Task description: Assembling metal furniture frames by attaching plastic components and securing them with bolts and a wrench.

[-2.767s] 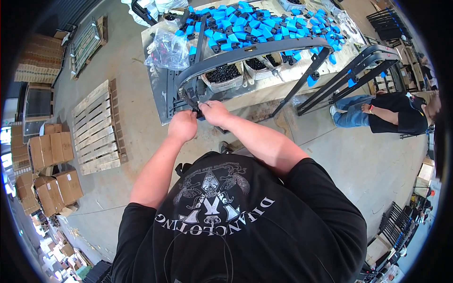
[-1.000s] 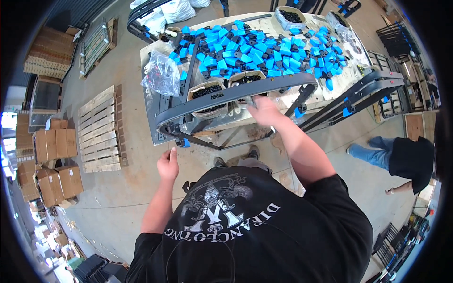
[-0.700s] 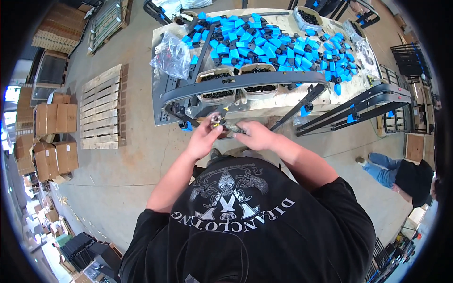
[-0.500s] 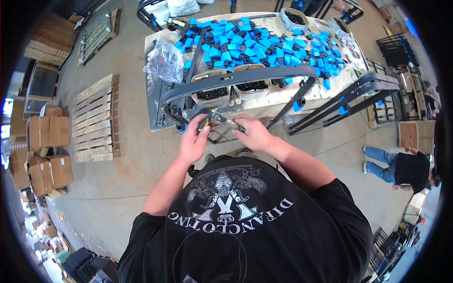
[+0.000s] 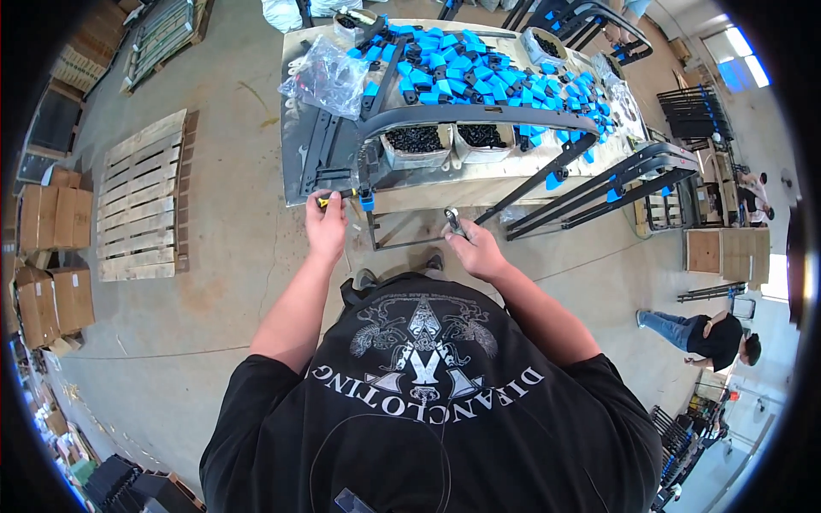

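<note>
My left hand (image 5: 326,229) is closed around a tool with a yellow-and-black handle (image 5: 322,203); its far end points right, close to a blue-and-black bracket (image 5: 367,203) at the lower left corner of a black metal frame (image 5: 479,114). Whether the tool touches the bracket I cannot tell. In my right hand (image 5: 479,254) is a metal wrench (image 5: 453,221), its rounded end sticking up past the fingers. This hand is held in front of the table edge, to the right of the bracket and apart from the frame.
The wooden table (image 5: 479,181) carries a heap of blue-and-black brackets (image 5: 470,73), boxes of small black parts (image 5: 416,139) and a clear plastic bag (image 5: 329,77). More black frames (image 5: 611,190) lean at the right. A pallet (image 5: 144,201) lies left; a person (image 5: 714,335) stands at right.
My hands, close together before, have moved apart. The left one has gone left and up with its tool to the frame's corner bracket; the right one has shifted slightly right with the wrench.
</note>
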The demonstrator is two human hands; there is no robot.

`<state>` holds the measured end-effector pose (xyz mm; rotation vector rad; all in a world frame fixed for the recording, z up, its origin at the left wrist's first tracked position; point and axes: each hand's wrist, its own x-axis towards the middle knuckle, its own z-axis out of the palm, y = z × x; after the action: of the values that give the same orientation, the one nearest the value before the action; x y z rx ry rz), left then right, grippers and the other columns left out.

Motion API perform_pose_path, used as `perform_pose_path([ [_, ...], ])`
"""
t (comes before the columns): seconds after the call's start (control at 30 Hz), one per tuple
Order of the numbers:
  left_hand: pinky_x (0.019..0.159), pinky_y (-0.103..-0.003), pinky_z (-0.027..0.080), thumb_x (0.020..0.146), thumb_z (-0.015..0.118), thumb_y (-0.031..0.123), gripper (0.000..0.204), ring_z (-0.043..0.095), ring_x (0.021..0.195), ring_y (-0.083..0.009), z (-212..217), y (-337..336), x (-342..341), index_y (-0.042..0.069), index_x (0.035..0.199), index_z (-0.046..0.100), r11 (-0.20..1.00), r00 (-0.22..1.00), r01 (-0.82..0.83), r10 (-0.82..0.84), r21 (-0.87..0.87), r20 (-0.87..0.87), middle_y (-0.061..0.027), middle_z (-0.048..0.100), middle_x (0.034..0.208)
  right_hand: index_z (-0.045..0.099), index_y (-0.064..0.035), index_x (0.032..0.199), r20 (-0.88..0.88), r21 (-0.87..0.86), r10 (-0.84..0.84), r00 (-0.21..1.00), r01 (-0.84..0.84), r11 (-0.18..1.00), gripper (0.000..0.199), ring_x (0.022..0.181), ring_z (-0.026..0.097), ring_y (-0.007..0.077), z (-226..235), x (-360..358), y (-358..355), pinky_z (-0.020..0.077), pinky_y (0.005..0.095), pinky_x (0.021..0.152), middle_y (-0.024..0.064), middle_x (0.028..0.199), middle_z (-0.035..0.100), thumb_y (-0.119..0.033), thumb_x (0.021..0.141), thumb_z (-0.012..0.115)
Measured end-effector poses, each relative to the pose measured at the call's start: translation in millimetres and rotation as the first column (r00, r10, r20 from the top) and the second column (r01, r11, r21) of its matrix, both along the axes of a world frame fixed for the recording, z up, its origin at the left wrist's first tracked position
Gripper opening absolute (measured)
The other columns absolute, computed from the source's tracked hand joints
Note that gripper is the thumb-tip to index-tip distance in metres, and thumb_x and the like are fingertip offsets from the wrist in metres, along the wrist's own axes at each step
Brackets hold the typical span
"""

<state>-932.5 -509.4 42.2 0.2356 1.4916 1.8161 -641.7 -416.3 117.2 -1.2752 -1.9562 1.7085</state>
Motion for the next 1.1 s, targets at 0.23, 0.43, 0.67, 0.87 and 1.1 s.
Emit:
perform_pose_path([
  [0.23,0.048,-0.023,0.034,0.1,0.062,0.018,0.016,0.043,0.057,-0.006,2,-3,-13,0.01,0.106,0.049,0.999,0.998,0.03,-0.031,0.022,0.052,0.0011,0.052,0.075,0.064,-0.0019,0.106,0.181,0.043,-0.014,0.983,0.006,0.999,0.023,0.081,0.057,0.0144,6,5,-15,0.0479,0.0318,0.078,0.0071,0.086,0.064,-0.022,0.097,0.058],
  [0.43,0.048,-0.025,0.035,0.099,0.063,0.019,0.018,0.043,0.057,-0.0064,0,-2,-11,0.011,0.106,0.049,1.0,0.991,0.017,-0.02,0.026,0.132,0.0011,0.051,0.074,0.062,-0.0026,0.104,0.175,0.075,-0.059,0.983,0.046,0.996,0.016,0.074,0.049,0.0067,-12,17,-25,0.0431,0.0261,0.068,-0.0023,0.08,0.055,-0.016,0.097,0.059],
  [0.67,0.051,-0.027,0.038,0.098,0.065,0.018,0.021,0.047,0.06,-0.0092,-18,-6,-22,0.009,0.111,0.051,0.994,0.984,0.076,-0.088,0.081,0.158,-0.0009,0.056,0.079,0.062,-0.0026,0.102,0.239,0.091,-0.058,0.969,0.037,0.995,0.017,0.073,0.048,0.0067,-9,17,-33,0.0417,0.0263,0.066,-0.0026,0.078,0.054,-0.018,0.096,0.061],
  [0.87,0.078,-0.029,0.049,0.101,0.059,0.014,0.022,0.059,0.087,-0.0127,-11,-8,-29,0.009,0.121,0.055,0.968,0.955,0.249,-0.244,0.012,-0.168,-0.0053,0.064,0.099,0.062,-0.0022,0.105,0.302,0.092,-0.026,0.953,-0.002,0.996,0.021,0.08,0.059,0.022,-12,-7,-31,0.048,0.0354,0.075,0.0096,0.086,0.063,-0.019,0.093,0.059],
  [1.1,0.075,-0.026,0.046,0.103,0.055,0.017,0.017,0.055,0.083,-0.0089,-15,5,-6,0.007,0.116,0.062,0.989,0.845,-0.03,-0.052,-0.144,-0.532,-0.0027,0.062,0.09,0.051,0.0036,0.117,0.344,0.164,0.136,0.929,-0.202,0.966,0.033,0.092,0.067,0.0419,-45,-107,-3,0.0509,0.0473,0.084,0.0264,0.096,0.067,-0.016,0.091,0.056],
])
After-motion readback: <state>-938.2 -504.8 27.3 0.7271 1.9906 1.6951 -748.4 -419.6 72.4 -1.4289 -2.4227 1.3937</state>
